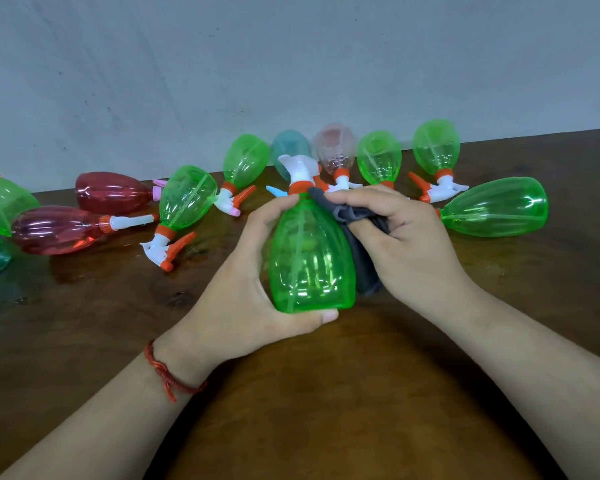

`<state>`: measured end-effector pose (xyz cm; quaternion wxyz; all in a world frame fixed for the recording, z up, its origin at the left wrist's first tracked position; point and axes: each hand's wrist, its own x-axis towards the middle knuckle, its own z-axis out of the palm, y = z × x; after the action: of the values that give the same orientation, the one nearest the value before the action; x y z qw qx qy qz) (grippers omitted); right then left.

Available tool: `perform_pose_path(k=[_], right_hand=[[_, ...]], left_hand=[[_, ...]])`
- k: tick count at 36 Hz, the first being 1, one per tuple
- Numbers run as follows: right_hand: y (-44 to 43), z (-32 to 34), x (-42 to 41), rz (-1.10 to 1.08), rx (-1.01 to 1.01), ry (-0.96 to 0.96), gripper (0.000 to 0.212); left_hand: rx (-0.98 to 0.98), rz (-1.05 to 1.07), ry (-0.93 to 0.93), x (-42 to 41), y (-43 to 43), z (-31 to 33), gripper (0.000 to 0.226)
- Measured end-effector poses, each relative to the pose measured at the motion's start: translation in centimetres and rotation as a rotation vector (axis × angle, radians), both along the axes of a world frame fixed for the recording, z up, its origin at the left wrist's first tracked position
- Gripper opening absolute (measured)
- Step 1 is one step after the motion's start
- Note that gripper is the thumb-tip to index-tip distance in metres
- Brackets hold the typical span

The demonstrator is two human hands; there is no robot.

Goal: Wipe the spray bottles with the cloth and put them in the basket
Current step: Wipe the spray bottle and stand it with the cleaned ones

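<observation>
A desk [326, 393] lay strewn with loose bottles [492, 211]; one was being wiped above it.
The left hand [257, 289] curled round the green bottle [310, 258], held upright over the desk's middle, thumb under its base. The right hand [402, 244] pinched a dark cloth [366, 271] against its shoulder. The slick plastic could slip from that single grip and knock the round bottles behind into rolling. No basket was in view.

soft, even light from above puts white glints on the held green bottle [312, 265] and a dark shadow on the near desk [319, 403], with wide-angle bending at the edges and mild blur overall.
</observation>
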<state>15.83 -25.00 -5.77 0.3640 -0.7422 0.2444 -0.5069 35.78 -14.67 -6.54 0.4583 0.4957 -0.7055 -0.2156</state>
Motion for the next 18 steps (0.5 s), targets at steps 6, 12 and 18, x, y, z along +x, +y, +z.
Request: perform_pose_path(k=[6,12,18], right_hand=[[0.1,-0.17,-0.1,0.025,0.091,-0.021,0.039],[0.49,-0.25,-0.15,0.011,0.042,0.063,0.037],[0.43,-0.43,-0.28,0.001,-0.106,0.163,0.04]], left_hand=[[0.109,-0.025,-0.014,0.08,-0.04,0.0,0.123],[0.072,0.026,-0.13,0.42,-0.46,-0.27,0.124],[0.044,0.066,-0.141,0.49,-0.49,-0.4,0.12]])
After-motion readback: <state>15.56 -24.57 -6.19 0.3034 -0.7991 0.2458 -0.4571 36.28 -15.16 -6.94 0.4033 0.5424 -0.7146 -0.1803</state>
